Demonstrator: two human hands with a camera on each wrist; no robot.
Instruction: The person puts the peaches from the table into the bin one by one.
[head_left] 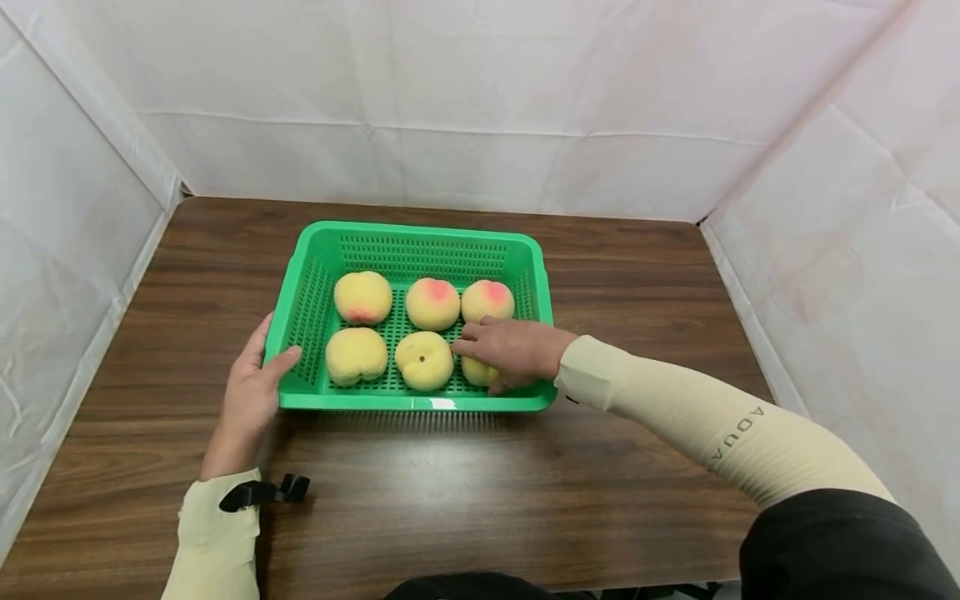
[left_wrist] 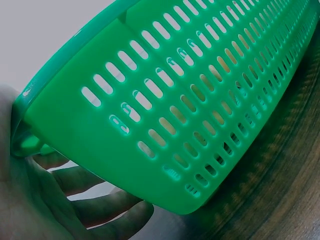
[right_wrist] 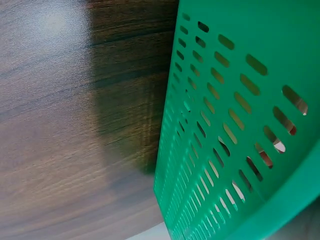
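A green plastic basket (head_left: 420, 402) with slotted walls holds several yellow peaches with pink blushes, in a back row and a front row. My left hand (head_left: 252, 387) grips the basket's left end, thumb over the rim; its fingers (left_wrist: 107, 207) lie along the outside of the wall in the left wrist view. Inside the basket, my right hand (head_left: 517, 350) holds the front-right peach (head_left: 477, 372) from above, covering much of it. Just left of those fingers is the front-middle peach (head_left: 424, 361), and behind them sits the back-right peach (head_left: 487, 301). The right wrist view shows the slotted basket wall (right_wrist: 225, 110), not the hand.
The basket stands on a dark wood-grain table (head_left: 637, 275). White sheeting (head_left: 450, 100) encloses the table at the back and both sides. More peaches, such as the back-left peach (head_left: 363, 297), lie in the basket's left half.
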